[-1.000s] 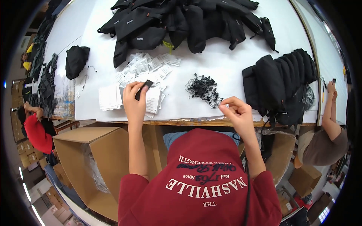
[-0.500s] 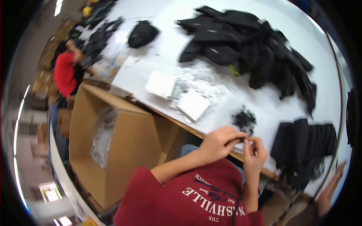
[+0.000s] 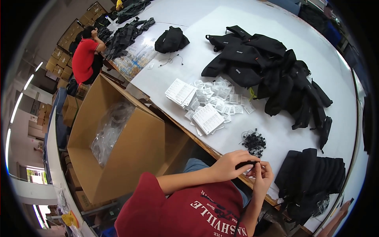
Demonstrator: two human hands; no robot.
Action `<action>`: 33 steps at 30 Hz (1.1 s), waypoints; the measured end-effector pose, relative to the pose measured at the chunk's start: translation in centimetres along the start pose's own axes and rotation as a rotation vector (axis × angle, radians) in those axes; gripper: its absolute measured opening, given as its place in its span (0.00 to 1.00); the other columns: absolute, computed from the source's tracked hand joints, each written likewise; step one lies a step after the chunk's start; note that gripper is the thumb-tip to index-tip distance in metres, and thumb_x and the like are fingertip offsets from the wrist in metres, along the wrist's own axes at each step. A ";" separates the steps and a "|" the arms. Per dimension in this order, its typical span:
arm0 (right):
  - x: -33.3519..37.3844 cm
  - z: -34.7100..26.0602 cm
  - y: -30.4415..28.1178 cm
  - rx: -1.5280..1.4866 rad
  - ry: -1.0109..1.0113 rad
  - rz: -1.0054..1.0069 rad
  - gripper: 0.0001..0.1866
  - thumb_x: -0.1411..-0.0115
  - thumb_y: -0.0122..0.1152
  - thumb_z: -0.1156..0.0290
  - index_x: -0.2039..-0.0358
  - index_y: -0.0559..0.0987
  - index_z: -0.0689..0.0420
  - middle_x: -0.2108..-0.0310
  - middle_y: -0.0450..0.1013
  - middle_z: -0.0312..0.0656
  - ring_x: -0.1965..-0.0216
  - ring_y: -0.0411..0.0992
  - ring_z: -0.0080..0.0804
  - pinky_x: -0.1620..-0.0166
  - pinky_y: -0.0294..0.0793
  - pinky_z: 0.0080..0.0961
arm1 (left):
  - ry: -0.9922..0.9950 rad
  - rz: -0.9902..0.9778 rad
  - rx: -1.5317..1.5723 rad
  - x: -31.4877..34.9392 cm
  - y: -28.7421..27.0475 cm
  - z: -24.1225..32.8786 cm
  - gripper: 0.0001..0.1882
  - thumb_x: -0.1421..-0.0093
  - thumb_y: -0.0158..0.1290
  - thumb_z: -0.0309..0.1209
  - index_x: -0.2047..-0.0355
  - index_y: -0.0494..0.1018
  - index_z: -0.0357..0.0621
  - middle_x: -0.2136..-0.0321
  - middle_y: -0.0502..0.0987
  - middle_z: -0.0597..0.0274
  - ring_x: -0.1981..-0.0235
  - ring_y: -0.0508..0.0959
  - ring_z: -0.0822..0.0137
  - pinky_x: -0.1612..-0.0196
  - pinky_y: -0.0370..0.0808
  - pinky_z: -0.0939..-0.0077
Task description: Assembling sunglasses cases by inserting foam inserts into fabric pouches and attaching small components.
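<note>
At the near edge of the table, my left hand (image 3: 228, 166) and my right hand (image 3: 262, 175) meet on a small black item (image 3: 246, 164) whose kind I cannot make out. The left fingers curl around it, and the right thumb and fingertips pinch its end. Just beyond my hands lies a little heap of black tag strings (image 3: 254, 143) with thin loops. White printed cards (image 3: 208, 118) sit in stacks to the left of it, among scattered small printed slips (image 3: 223, 94). Farther back is a large pile of black fabric pouches (image 3: 241, 55).
A stack of black pouches (image 3: 310, 173) stands at the right. An open cardboard box (image 3: 134, 146) with clear plastic inside is at my left. One black bag (image 3: 171, 39) lies farther back. A person in red (image 3: 83, 61) sits at the far left; another person's arm (image 3: 339, 217) shows at lower right.
My view has shifted, so the table scene sits lower and the picture is sharper. Both hands stay together on the black item, with only slight finger movement.
</note>
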State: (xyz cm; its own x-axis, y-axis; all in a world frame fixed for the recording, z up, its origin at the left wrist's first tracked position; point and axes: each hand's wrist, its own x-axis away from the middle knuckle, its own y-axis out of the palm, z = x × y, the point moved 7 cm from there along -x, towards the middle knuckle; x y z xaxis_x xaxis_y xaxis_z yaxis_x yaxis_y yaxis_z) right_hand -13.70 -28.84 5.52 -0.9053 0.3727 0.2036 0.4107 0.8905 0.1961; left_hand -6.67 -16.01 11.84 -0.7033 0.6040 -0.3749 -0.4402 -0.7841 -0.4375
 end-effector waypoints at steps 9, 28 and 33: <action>1.3 1.3 0.5 -0.065 0.194 -0.246 0.07 0.36 0.56 0.71 0.64 0.74 0.62 0.77 0.74 0.37 0.77 0.73 0.20 0.72 0.73 0.16 | -0.489 -0.352 0.575 1.8 2.5 -3.8 0.07 0.37 0.52 0.28 0.61 0.73 0.39 0.73 0.76 0.66 0.74 0.73 0.80 0.68 0.71 0.83; 4.2 0.1 -1.7 -0.079 0.122 -0.155 0.08 0.36 0.56 0.71 0.68 0.77 0.62 0.82 0.71 0.33 0.80 0.67 0.16 0.75 0.66 0.15 | 0.045 0.350 -0.613 -16.9 5.6 -13.7 0.37 0.54 0.63 0.39 0.43 0.63 0.59 0.41 0.56 0.40 0.43 0.60 0.39 0.42 0.60 0.52; 4.9 0.7 -3.0 -0.111 0.117 -0.091 0.09 0.37 0.55 0.72 0.68 0.77 0.65 0.80 0.72 0.37 0.80 0.70 0.19 0.76 0.70 0.17 | 0.111 0.504 -0.160 -17.5 1.3 -13.2 0.19 0.48 0.57 0.32 0.55 0.73 0.42 0.66 0.75 0.56 0.65 0.75 0.60 0.58 0.71 0.69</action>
State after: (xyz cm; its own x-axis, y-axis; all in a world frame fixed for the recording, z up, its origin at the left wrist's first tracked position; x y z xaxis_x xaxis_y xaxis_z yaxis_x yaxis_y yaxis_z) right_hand -19.45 -29.53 5.27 -0.9231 0.2531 0.2893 0.3430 0.8822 0.3226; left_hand 12.47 -25.70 7.03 -0.7381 0.1764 -0.6513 0.0336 -0.9544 -0.2965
